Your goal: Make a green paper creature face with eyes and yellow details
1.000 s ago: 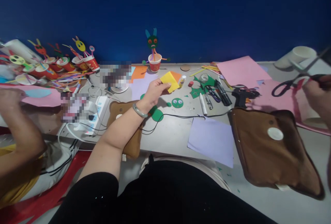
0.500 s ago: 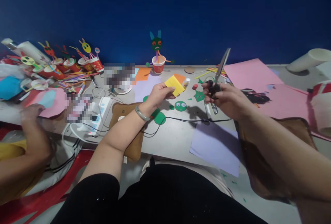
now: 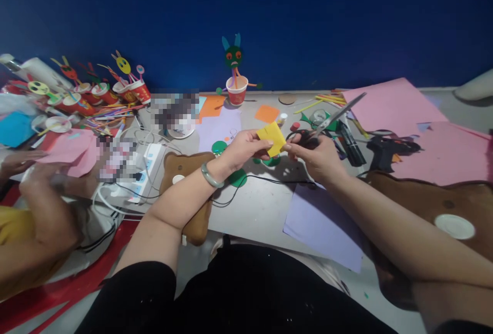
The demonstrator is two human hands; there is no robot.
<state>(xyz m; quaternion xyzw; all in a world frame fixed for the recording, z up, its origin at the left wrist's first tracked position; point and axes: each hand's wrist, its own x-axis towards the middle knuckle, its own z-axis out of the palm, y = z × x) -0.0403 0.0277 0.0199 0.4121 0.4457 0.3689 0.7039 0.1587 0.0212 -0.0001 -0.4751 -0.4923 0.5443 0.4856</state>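
My left hand point(image 3: 248, 151) pinches a folded piece of yellow paper point(image 3: 271, 137) above the middle of the table. My right hand point(image 3: 314, 156) is closed round the handles of a pair of scissors point(image 3: 339, 112), whose blades point up and to the right, away from the paper. Its thumb and forefinger tips meet the paper's right edge. Beneath the hands lie green paper pieces, partly covered; one green circle point(image 3: 238, 178) shows beside my left wrist. A glue stick point(image 3: 283, 118) stands just behind the yellow paper, with its red cap point(image 3: 295, 126) near it.
A red paper cup point(image 3: 236, 96) holding a green paper figure stands at the back. Right are a black glue gun point(image 3: 393, 149), pink paper point(image 3: 396, 103) and a brown cushion point(image 3: 416, 210). A power strip point(image 3: 148, 169) with cables and another person's arm point(image 3: 50, 205) are left.
My right hand has moved left to the yellow paper, and the scissors have tilted from steep to slanting right. The paper has shifted slightly right. The other person's second hand has come into view.
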